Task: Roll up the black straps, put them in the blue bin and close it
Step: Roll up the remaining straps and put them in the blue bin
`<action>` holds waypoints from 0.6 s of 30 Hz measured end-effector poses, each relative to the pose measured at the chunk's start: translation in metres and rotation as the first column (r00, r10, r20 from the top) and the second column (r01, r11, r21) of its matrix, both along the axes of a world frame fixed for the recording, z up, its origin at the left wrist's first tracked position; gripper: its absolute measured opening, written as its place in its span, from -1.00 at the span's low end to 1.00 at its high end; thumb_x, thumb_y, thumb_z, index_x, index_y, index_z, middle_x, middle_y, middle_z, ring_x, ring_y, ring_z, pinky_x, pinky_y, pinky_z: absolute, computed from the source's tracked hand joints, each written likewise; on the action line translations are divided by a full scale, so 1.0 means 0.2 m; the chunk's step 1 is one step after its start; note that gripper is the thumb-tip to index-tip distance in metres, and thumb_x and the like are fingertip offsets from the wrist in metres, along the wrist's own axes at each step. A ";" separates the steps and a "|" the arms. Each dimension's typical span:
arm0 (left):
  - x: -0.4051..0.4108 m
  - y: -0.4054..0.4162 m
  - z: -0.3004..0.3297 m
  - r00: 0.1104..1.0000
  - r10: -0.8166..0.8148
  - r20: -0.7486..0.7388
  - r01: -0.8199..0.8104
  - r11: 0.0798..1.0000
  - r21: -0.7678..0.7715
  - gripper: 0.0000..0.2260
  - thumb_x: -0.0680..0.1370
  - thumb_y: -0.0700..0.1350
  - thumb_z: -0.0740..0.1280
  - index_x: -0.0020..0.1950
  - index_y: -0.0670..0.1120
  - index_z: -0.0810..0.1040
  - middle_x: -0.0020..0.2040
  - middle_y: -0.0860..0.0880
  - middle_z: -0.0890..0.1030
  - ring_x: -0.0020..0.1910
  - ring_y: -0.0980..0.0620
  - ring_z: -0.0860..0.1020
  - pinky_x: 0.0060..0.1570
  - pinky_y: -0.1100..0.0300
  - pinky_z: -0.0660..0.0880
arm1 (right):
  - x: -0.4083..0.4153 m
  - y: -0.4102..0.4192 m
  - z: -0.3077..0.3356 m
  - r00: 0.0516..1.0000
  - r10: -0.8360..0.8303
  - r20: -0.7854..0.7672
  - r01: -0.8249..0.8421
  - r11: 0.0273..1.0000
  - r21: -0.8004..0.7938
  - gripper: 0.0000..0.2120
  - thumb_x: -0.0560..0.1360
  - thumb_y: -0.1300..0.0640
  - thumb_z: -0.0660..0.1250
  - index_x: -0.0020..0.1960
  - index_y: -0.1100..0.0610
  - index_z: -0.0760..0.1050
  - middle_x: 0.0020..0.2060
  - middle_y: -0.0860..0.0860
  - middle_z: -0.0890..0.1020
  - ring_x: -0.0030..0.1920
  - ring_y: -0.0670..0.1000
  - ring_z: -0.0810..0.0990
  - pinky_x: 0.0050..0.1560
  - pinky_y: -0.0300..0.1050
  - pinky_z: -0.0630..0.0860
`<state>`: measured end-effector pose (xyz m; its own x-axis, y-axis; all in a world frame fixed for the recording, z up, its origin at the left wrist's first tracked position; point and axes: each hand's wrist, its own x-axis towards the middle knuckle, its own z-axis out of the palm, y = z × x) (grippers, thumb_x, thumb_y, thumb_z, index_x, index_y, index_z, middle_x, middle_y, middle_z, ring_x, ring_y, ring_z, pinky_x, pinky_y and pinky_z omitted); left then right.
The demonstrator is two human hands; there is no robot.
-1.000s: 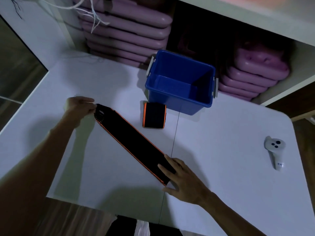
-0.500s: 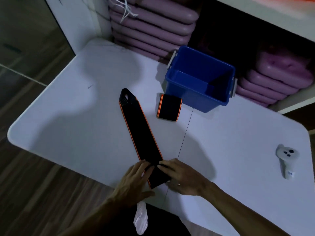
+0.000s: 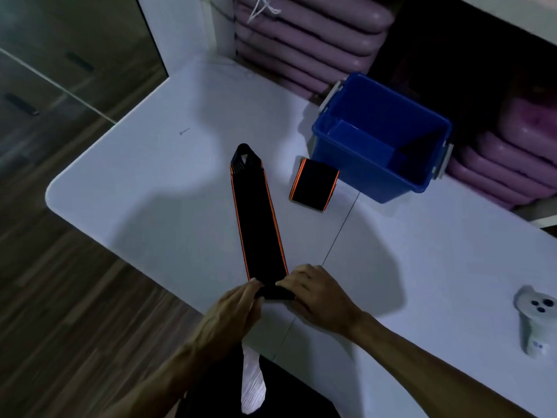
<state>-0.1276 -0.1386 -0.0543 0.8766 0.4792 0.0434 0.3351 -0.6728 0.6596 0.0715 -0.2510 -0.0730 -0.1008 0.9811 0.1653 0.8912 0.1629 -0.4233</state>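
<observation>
Both hands on the near end of the flat black strap, first turn of the roll started.

Strap lies flat on the white table, orange-edged, running away from the person with its looped end farthest out; near end is curled into a small roll at the table's front edge; left hand pinches the roll's left end, fingers curled over it; right hand pinches the right end the same way, palm down; a second strap, already rolled, sits just right of the flat one, close in front of the blue bin; bin is open, no lid on it, grey latches on both ends; white controller well off to the right; purple pads stacked on the shelving behind.
</observation>
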 end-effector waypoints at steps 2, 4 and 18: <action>0.03 0.04 0.03 0.986 0.157 -0.053 -0.162 0.978 -0.134 -0.58 0.59 0.14 0.04 0.18 -0.14 0.47 -0.06 -0.11 0.69 -0.17 -0.07 0.66 -0.18 0.19 0.53 | -0.02 0.07 0.03 0.987 -0.115 -0.115 0.111 0.993 -0.047 -0.68 0.65 -0.03 0.16 0.20 0.15 0.55 -0.03 0.01 0.65 -0.05 0.01 0.50 -0.10 -0.10 0.41; 0.07 0.10 0.02 0.957 0.282 -0.065 -0.288 0.948 -0.134 -0.59 0.57 0.15 0.03 0.15 -0.11 0.46 -0.12 -0.09 0.67 -0.24 -0.06 0.64 -0.24 0.08 0.55 | -0.03 0.13 0.06 0.945 -0.245 -0.218 0.214 0.964 -0.160 -0.64 0.63 -0.09 0.15 0.22 0.12 0.53 -0.07 0.05 0.62 -0.10 0.00 0.47 -0.10 -0.13 0.41; 0.21 0.16 -0.04 0.815 0.579 0.007 -0.533 0.755 -0.381 -0.78 0.57 -0.12 0.31 0.20 -0.10 0.49 0.02 -0.02 0.56 -0.16 0.16 0.57 -0.27 0.38 0.51 | -0.03 0.32 0.05 0.705 -0.549 -0.448 0.415 0.833 -0.367 -0.63 0.54 0.06 0.39 0.31 0.02 0.40 -0.16 0.04 0.66 -0.19 -0.01 0.64 -0.14 -0.02 0.61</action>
<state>-0.0847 -0.1064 -0.0622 0.4497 0.8828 -0.1362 0.4826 -0.1118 0.8687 0.0659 -0.1879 -0.0631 0.4314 0.8841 -0.1797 0.4532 -0.3846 -0.8042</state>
